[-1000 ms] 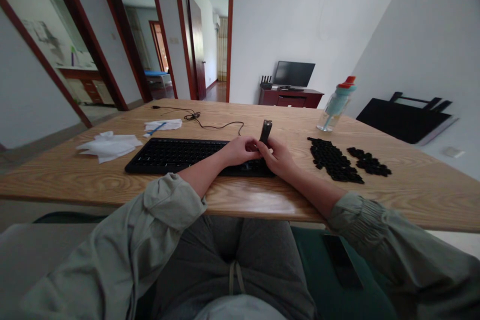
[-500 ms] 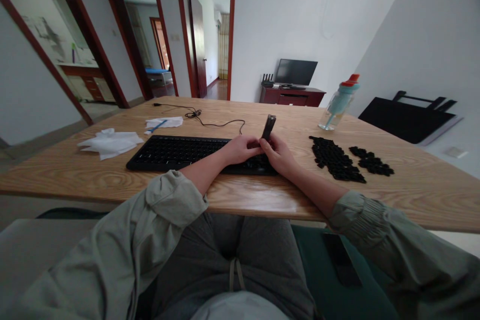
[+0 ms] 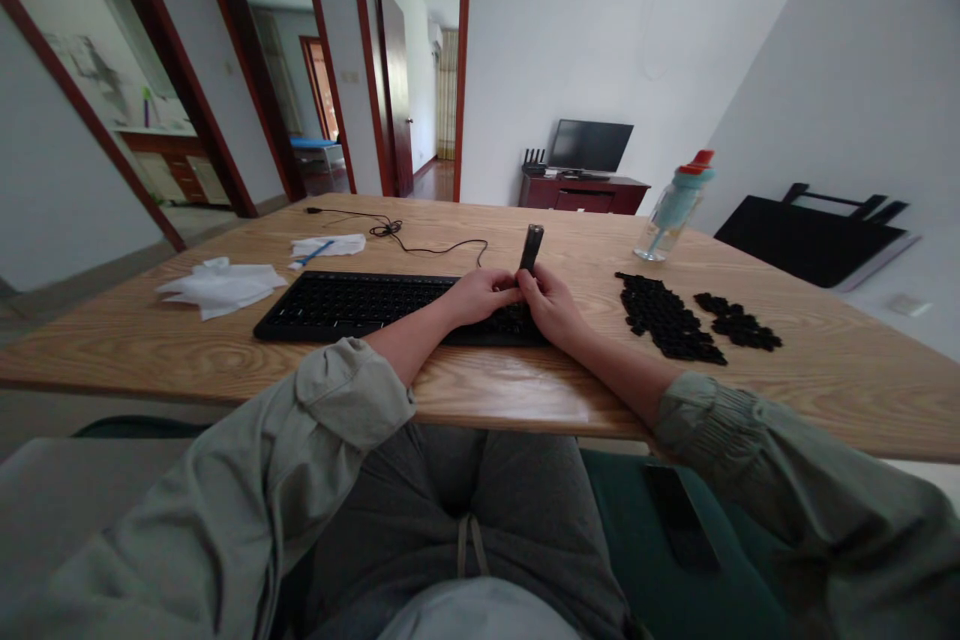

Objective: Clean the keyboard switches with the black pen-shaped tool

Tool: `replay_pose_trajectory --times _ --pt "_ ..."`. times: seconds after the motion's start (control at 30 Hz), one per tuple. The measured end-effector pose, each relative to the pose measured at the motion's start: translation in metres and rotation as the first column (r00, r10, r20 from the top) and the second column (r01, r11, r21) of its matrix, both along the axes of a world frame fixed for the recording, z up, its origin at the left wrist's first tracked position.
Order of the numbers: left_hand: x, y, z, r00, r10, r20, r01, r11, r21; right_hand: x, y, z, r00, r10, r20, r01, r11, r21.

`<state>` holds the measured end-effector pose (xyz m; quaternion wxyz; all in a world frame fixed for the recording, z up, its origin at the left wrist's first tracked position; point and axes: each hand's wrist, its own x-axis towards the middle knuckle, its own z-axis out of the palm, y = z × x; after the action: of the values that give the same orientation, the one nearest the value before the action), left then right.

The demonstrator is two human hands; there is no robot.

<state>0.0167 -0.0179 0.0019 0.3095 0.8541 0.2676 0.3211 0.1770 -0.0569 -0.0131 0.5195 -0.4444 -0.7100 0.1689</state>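
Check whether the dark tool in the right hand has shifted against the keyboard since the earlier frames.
Yes, slightly. The dark tool now stands nearly upright, less tilted toward the water bottle, above the keyboard's right end, pinched by both hands.

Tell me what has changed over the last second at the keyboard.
Little changed. The right hand keeps its grip on the dark long tool, which tilted slightly and is back near upright. The left hand stays at the tool's base over the keyboard. The loose keycaps, tissues and bottle stayed put.

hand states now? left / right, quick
Left hand: fingers curled at the base of the dark tool, over the keyboard; grip cannot be told.
Right hand: closed on the tool, held upright.
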Motion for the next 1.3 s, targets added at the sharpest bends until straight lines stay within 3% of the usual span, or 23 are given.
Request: replay_pose_trajectory --times 0.5,0.9,1.3 --pt "0.002 0.004 -0.002 0.999 0.030 0.011 -0.029 0.999 -0.045 -0.003 0.006 -0.002 0.998 0.014 -0.055 -0.016 1.000 -0.022" --pt "-0.006 -0.006 -0.003 0.998 0.050 -0.034 -0.045 0.987 0.153 0.001 -0.007 -0.006 0.996 -0.028 0.082 0.015 0.988 0.156" --pt "-0.003 -0.007 -0.001 0.997 0.070 -0.030 -0.065 0.986 0.156 0.000 -0.006 -0.006 0.997 -0.034 0.064 0.024 0.989 0.145"
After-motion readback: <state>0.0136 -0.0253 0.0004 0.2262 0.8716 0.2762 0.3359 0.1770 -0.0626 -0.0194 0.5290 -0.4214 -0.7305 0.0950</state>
